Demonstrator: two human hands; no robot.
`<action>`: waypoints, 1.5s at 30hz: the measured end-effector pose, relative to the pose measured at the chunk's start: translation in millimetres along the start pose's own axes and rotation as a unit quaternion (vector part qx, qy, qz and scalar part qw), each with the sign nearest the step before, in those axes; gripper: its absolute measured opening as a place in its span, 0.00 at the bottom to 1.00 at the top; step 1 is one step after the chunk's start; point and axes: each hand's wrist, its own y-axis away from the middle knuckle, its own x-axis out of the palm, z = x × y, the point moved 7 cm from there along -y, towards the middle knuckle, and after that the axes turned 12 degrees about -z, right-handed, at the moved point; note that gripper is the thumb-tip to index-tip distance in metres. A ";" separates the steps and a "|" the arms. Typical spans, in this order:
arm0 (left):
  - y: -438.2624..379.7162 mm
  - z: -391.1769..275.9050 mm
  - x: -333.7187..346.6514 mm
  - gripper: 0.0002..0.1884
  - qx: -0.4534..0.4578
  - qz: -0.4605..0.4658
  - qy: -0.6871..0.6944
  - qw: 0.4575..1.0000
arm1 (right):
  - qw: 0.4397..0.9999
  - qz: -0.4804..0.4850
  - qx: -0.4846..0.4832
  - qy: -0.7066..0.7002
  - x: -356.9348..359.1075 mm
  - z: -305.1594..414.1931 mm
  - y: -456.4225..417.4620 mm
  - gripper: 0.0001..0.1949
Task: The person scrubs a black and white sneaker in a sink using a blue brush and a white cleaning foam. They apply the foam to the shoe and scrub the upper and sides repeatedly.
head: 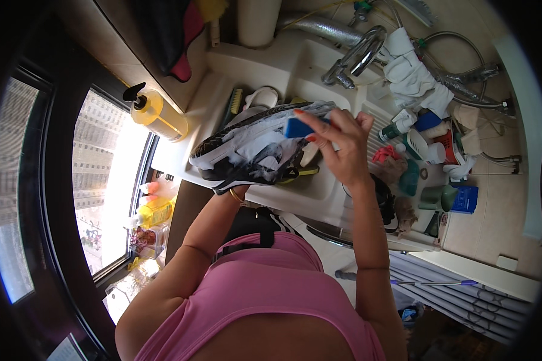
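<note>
A black-and-white sneaker point(253, 149) covered in white suds is held on its side over the sink point(316, 189). Its dark tread faces away from me. My left hand point(241, 190) goes into the shoe's opening and carries it from inside; the fingers are hidden and a gold bracelet circles the wrist. Pinched between the fingers of my right hand point(343, 140) is a small blue scrubber point(299, 128), pressed to the sudsy side of the upper. Whether it is a sponge or a brush I cannot tell. Partly behind the sneaker lie a yellow-bristled brush point(235, 101) and a white shoe-like item point(262, 97).
A chrome faucet point(361, 54) rises behind the basin. On the left ledge stands a pump bottle of yellow liquid point(160, 115) beside the window point(104, 180). Cloths, a green cup point(436, 198) and several containers crowd the ribbed drainboard point(379, 119) and right counter.
</note>
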 end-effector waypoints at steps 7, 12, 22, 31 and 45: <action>4.5 -4.9 8.4 0.28 0.012 0.015 -0.047 0.999 | 0.999 -0.034 -0.028 -0.004 5.8 30.2 11.1 0.22; 9.2 -8.0 9.0 0.27 0.019 0.016 -0.067 0.997 | 0.994 -0.082 0.067 0.008 -25.7 -28.0 15.3 0.20; 14.9 -18.8 16.2 0.26 0.067 0.021 -0.136 0.988 | 0.960 -0.207 0.180 -0.061 -66.8 -30.5 44.3 0.21; 27.4 -23.3 22.2 0.24 0.163 0.000 -0.241 0.957 | 0.939 -0.212 0.206 -0.176 -71.8 -27.1 50.7 0.24; 43.6 -48.8 71.4 0.22 0.374 0.036 -0.508 0.775 | 0.983 -0.159 0.093 0.017 -56.8 21.6 -14.7 0.20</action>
